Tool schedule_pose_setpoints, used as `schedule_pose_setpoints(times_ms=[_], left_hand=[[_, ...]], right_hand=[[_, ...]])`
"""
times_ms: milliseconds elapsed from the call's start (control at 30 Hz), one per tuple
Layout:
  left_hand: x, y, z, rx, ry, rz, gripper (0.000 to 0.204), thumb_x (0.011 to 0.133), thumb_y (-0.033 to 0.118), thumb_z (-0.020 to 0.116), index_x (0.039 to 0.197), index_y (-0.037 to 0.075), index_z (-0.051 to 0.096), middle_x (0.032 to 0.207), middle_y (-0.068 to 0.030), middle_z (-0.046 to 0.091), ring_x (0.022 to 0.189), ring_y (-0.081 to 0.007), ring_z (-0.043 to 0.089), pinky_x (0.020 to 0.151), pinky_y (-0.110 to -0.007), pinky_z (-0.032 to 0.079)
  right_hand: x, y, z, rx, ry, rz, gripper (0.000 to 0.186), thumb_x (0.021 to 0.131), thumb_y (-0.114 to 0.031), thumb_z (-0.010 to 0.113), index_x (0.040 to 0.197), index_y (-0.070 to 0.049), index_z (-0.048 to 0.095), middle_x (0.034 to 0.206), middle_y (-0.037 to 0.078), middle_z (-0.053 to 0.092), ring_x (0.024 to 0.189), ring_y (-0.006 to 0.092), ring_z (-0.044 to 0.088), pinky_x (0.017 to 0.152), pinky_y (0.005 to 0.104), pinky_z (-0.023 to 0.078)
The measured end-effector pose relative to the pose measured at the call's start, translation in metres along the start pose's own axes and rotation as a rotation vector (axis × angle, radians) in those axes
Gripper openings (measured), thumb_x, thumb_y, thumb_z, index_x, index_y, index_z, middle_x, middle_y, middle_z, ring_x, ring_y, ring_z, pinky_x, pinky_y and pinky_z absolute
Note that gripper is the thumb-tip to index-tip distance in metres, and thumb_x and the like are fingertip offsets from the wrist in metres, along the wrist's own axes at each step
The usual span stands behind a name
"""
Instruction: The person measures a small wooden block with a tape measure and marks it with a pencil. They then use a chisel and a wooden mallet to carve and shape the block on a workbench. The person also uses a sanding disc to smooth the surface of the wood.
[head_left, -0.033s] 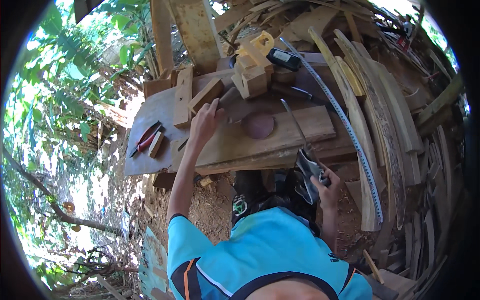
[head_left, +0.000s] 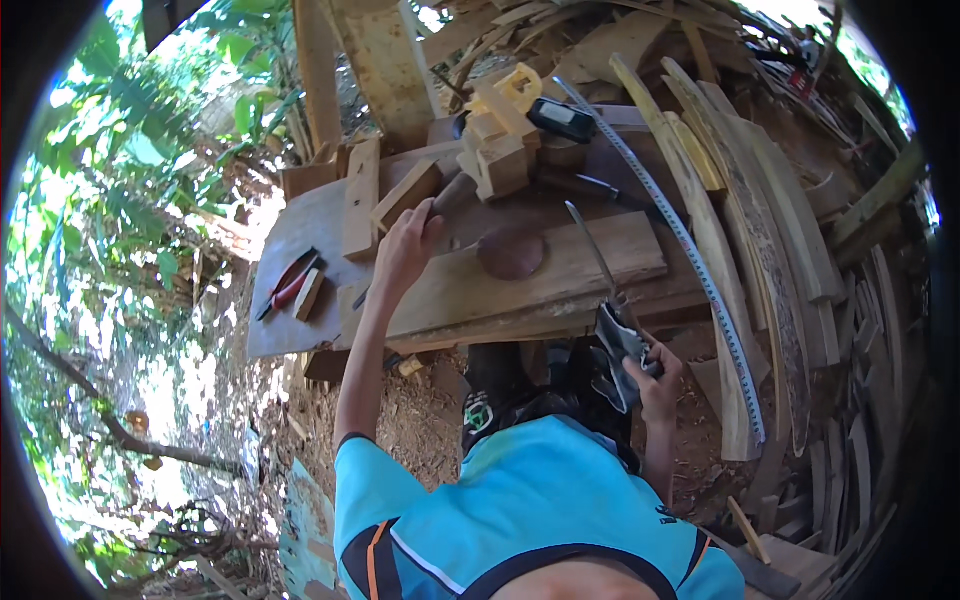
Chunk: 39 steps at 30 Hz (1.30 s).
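My left hand [head_left: 408, 240] is closed on a dark wooden handle [head_left: 455, 192] above the plank [head_left: 610, 250]; a narrow metal strip [head_left: 361, 295] shows beside my wrist. My right hand [head_left: 655, 372] holds a black and grey bundle [head_left: 614, 350], perhaps cloth, with a long thin metal blade [head_left: 590, 240] rising from it over the plank's front edge. A round reddish-brown disc [head_left: 510, 254] lies on the plank between my hands. Behind it sit stacked wood blocks [head_left: 498, 155], and left of them short boards [head_left: 360, 200].
The grey worktop [head_left: 270, 320] holds red-handled pliers [head_left: 291, 288] beside a small block [head_left: 308, 297]. A black device [head_left: 560, 122], another tool [head_left: 590, 185] and a measuring tape [head_left: 680, 230] lie right. Long rough slats [head_left: 780, 290] fill the right side; foliage [head_left: 140, 170] borders the left.
The view has shifted slightly. My hands and what they hold show almost no movement relative to the bench.
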<state>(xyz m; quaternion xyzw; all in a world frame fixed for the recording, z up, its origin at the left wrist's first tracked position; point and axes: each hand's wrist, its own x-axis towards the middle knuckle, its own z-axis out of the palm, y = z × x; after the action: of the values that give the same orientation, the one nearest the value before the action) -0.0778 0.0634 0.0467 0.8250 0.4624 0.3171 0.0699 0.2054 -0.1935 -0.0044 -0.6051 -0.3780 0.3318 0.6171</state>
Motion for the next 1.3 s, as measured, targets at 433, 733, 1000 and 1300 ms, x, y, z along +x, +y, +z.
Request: schedule_pose_setpoints(times_ms=[433,733,1000,1300], left_hand=[[-0.042,0.152,-0.023,-0.677,-0.948,0.221,0.042,0.072,0.025,0.070,0.099,0.001,0.051,0.090,-0.0134,0.059,0.082,-0.0242,0.056,0.071,-0.033,0.044],[-0.077,0.102,-0.023,-1.147,-0.898,-0.419,0.048,0.065,0.014,0.076,0.103,0.001,0.049,0.094,-0.0010,0.055,0.087,-0.0084,0.050,0.076,-0.024,0.043],[-0.055,0.071,-0.062,-1.110,-0.563,-0.628,0.035,0.072,0.012,0.070,0.096,0.002,0.047,0.078,-0.0084,0.059,0.063,-0.0151,0.060,0.048,-0.026,0.050],[0.086,-0.106,-0.057,-0.186,0.121,-0.692,0.050,0.071,0.019,0.071,0.097,-0.010,0.039,0.069,-0.0144,0.060,0.049,-0.0185,0.059,0.036,-0.029,0.047]], right_hand=[[0.006,-0.095,0.019,-0.487,-0.490,-0.724,0.026,0.046,0.004,0.065,0.059,-0.003,0.043,0.097,0.015,0.060,0.086,0.0307,0.058,0.070,0.0337,0.045],[0.020,-0.083,0.045,-0.232,-0.462,-0.718,0.025,0.051,0.006,0.065,0.064,-0.004,0.047,0.109,0.016,0.054,0.096,0.0297,0.058,0.078,0.0333,0.046],[0.022,-0.053,0.004,0.079,-0.285,-0.440,0.021,0.057,0.008,0.051,0.067,-0.004,0.037,0.094,0.022,0.058,0.083,0.0284,0.062,0.074,0.0339,0.049],[0.011,-0.040,-0.021,0.061,-0.235,-0.278,0.022,0.056,0.011,0.048,0.067,-0.004,0.036,0.084,0.018,0.058,0.079,0.0253,0.061,0.074,0.0339,0.049]])
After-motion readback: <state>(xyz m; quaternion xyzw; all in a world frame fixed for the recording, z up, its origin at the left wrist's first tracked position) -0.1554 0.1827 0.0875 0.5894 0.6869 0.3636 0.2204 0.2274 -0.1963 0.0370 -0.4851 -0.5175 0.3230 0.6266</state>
